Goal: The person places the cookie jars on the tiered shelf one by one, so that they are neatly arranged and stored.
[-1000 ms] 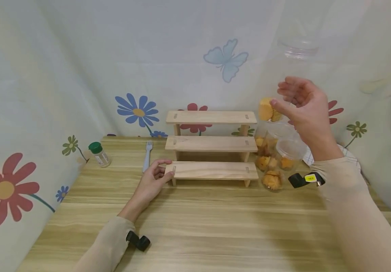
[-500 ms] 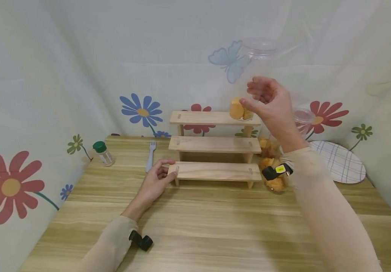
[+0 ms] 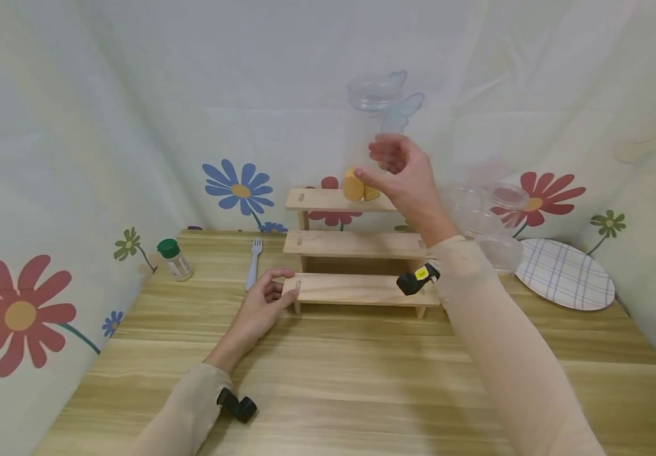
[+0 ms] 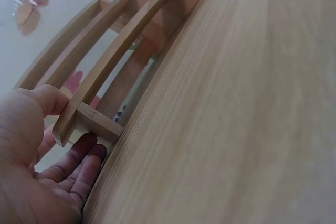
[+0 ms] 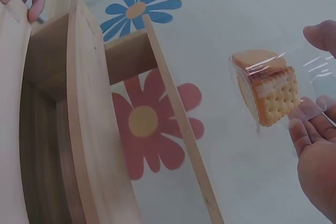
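Observation:
In the head view my right hand (image 3: 410,180) holds a tall clear jar (image 3: 370,95) upright, over the top tier of a three-step wooden shelf stand (image 3: 356,244). A few biscuits (image 5: 275,93) lie in the jar's bottom; the right wrist view shows thumb and fingers on opposite sides of its clear wall. My left hand (image 3: 262,304) grips the left end of the stand's lowest board, thumb and fingers around its corner, as the left wrist view (image 4: 68,129) also shows.
Several more clear jars (image 3: 499,253) stand right of the stand, partly hidden by my right arm. A checked plate (image 3: 567,275) lies beyond them. Left of the stand are a pale blue fork (image 3: 253,263) and a green-capped shaker bottle (image 3: 175,258). A flowered curtain hangs behind.
My right hand has carried the jar of biscuits leftward, from above the other jars to over the top tier. The left hand keeps its grip on the stand.

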`<state>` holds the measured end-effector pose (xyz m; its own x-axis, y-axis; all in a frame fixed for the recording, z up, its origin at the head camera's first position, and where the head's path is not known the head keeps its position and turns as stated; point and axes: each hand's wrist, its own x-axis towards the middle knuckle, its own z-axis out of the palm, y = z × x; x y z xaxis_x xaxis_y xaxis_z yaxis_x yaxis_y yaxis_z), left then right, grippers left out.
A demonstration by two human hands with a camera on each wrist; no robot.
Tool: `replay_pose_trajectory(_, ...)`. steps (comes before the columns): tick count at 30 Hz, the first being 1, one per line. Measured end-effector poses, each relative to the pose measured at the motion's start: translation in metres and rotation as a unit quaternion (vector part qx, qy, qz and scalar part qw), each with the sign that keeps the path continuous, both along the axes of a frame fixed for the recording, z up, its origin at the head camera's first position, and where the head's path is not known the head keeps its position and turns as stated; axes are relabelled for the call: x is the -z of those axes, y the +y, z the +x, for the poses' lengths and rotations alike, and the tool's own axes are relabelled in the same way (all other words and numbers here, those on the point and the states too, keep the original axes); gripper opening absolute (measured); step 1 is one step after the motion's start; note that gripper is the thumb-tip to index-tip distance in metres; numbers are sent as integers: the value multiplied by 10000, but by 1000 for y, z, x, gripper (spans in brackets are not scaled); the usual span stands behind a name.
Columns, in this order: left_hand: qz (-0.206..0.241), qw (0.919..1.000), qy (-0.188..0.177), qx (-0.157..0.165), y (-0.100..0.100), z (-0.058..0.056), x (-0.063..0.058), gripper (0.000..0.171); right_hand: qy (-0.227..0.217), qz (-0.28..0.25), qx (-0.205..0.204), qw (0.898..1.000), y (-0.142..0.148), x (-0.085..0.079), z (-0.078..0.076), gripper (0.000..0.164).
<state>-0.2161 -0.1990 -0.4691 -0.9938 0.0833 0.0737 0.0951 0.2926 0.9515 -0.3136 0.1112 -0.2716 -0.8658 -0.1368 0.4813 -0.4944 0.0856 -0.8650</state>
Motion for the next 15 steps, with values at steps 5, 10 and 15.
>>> replay_pose_trajectory(5,-2,10000,0,-18,0,0,0,42,-47,-17,-152,9999,-21,1,-7,71)
replay_pose_trajectory(10,-27,10000,-18,-22,1,1,0,42,-149,138,-186,9996,-39,6,-16,73)
replay_pose_trajectory(15,-49,10000,2,-29,1,0,0,42,-253,269,-150,9992,-55,10,-21,74)
